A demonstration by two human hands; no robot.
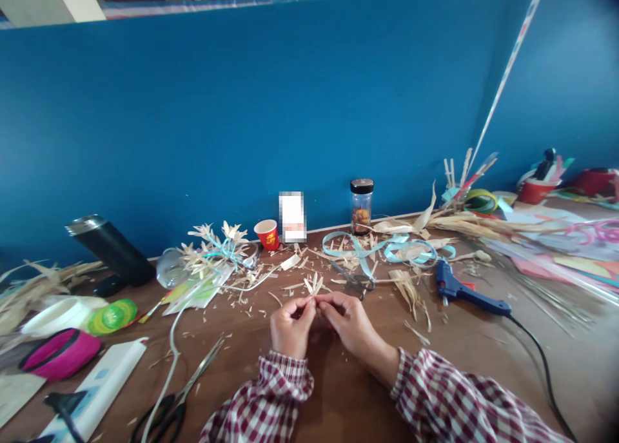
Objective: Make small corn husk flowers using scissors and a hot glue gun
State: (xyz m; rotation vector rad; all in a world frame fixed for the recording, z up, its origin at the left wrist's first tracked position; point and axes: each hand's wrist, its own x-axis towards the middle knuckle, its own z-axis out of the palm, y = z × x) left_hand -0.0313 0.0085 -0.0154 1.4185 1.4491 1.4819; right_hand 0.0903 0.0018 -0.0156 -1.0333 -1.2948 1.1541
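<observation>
My left hand (291, 327) and my right hand (349, 322) meet over the middle of the brown table (464, 359), fingertips pinched together. Between them stands a small pale straw flower (314, 284) with pointed petals fanning upward. Both hands pinch its base. My sleeves are red and white checked. Straw scraps lie scattered around the hands.
A blue glue gun (459, 291) with a black cord lies right. Black-handled scissors (181, 391) lie front left; smaller scissors (355, 280) and light blue ribbon (387, 248) lie behind the hands. A red paper cup (267, 234), jar (361, 206), black flask (113, 249) and finished straw flowers (217, 246) stand by the blue wall.
</observation>
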